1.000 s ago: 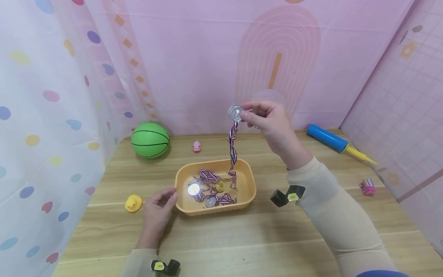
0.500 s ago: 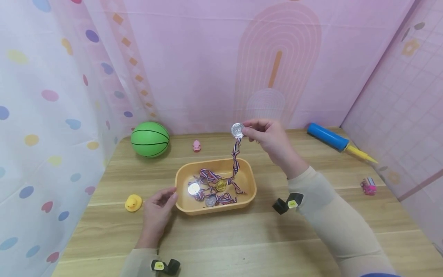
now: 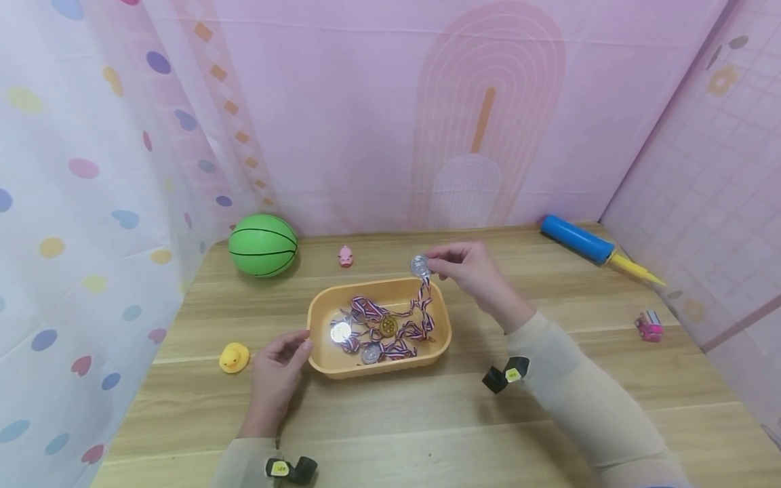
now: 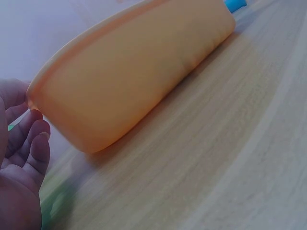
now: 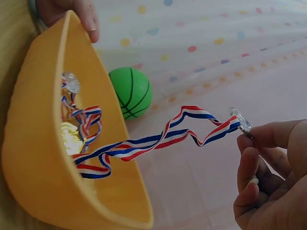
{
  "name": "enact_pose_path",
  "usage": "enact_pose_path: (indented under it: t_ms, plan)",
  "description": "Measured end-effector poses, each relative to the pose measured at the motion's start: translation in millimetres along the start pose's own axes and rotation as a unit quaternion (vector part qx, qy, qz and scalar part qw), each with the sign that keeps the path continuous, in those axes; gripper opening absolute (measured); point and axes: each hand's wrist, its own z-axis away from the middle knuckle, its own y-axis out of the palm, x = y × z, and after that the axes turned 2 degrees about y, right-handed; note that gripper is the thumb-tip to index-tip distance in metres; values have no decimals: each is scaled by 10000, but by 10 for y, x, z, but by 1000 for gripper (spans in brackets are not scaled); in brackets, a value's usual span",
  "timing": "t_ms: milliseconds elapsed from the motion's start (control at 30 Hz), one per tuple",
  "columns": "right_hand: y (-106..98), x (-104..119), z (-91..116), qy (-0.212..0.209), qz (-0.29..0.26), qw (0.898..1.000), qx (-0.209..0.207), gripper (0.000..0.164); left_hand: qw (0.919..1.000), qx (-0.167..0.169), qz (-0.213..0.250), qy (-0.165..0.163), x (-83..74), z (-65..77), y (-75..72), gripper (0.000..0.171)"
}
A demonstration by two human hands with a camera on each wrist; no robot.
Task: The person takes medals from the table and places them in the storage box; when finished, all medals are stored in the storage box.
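Note:
My right hand pinches a silver medal by its edge, above the far right rim of an orange plastic basin. From the medal a red, white and blue ribbon hangs down, its lower part lying in the basin. My left hand pinches the basin's left rim between thumb and fingers, as the left wrist view also shows. Inside the basin lie a gold medal, a silver medal and a medal bright with glare, among tangled striped ribbons.
A green ball and a small pink toy stand behind the basin. Left of my left hand sits a yellow rubber duck. On the right lie a blue and yellow hand pump and a pink toy vehicle. Curtains enclose the wooden table.
My right hand has come down with the silver medal towards the basin, and more of its ribbon now lies inside. My left hand has stayed at the rim.

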Motion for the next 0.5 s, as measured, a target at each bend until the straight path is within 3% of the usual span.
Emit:
enact_pose_path:
  t_ms: [300,500]
  plan:
    - [66,-272,-7,112,54,9995,288,20,9999,2,-153,-29,18,5,-13,26]
    - [100,-392,-42,250,444,9979,412,19,10000,15,-92,-24,29,5,-15,25]
